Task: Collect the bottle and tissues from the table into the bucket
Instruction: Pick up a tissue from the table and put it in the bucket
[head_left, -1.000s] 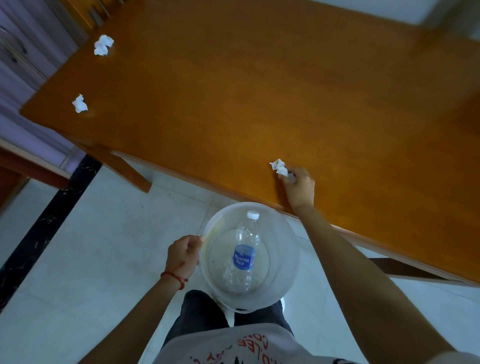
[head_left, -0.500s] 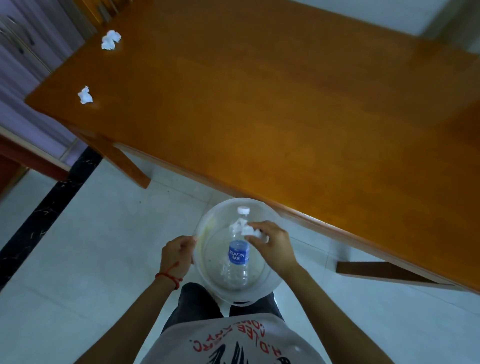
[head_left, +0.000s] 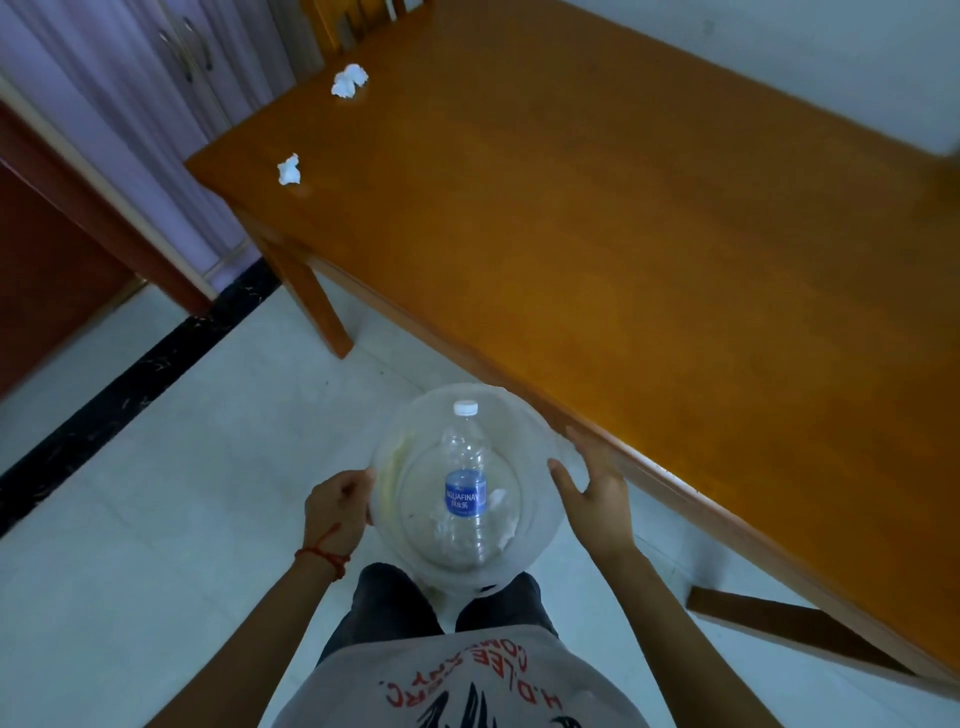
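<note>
The right hand (head_left: 592, 499), now spread empty, has dropped its tissue (head_left: 500, 500) beside the Aquafina bottle (head_left: 464, 488) in the clear bucket (head_left: 530, 421) gripped by the left hand (head_left: 335, 512), leaving two crumpled tissues (head_left: 289, 170) at 11 o'clock.

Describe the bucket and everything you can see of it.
The bucket is round, of clear, slightly cloudy plastic, seen from above with its mouth open and upright. The left hand grips its rim; the right hand rests open against the opposite side. Inside lies a clear bottle with a white cap and blue label, beside crumpled white tissue. It is held above the floor, next to the table edge.
</note>
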